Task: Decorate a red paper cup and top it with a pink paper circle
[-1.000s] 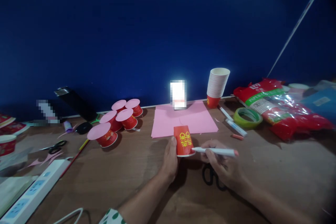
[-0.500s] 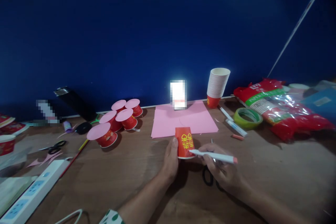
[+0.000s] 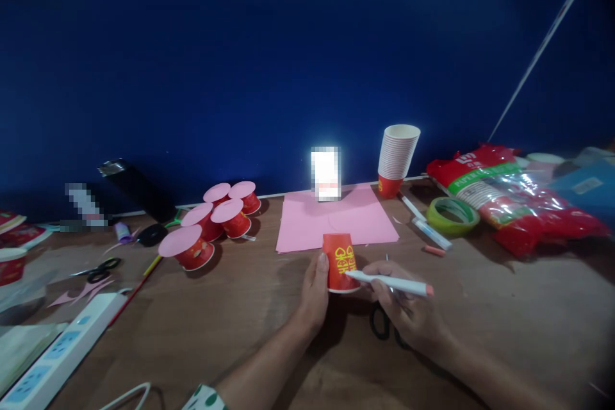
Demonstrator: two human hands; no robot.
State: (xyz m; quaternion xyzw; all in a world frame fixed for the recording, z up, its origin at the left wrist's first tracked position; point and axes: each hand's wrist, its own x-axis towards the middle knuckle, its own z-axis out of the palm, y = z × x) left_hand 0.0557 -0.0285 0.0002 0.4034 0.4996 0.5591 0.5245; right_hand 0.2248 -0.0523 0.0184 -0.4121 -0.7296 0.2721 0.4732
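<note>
Here, closest in, the left hand [image 3: 314,291] is closed around a red cup [image 3: 340,262], which it holds mouth down and slightly tilted over the counter [image 3: 230,333]. Just to its right, the right hand [image 3: 408,314] pinches a white marker [image 3: 389,282], with the tip touching the cup's printed wall. Black scissors [image 3: 379,327] lie under that hand. The cup sits at the near edge of a pink sheet [image 3: 331,218]. Farther left, five upturned cups [image 3: 211,221] already carry pink discs, while the held one has none. A stack of unused cups [image 3: 398,157] stands by the wall, so the work looks partway through.

White sleeve [image 3: 205,397], green leaf print
</note>
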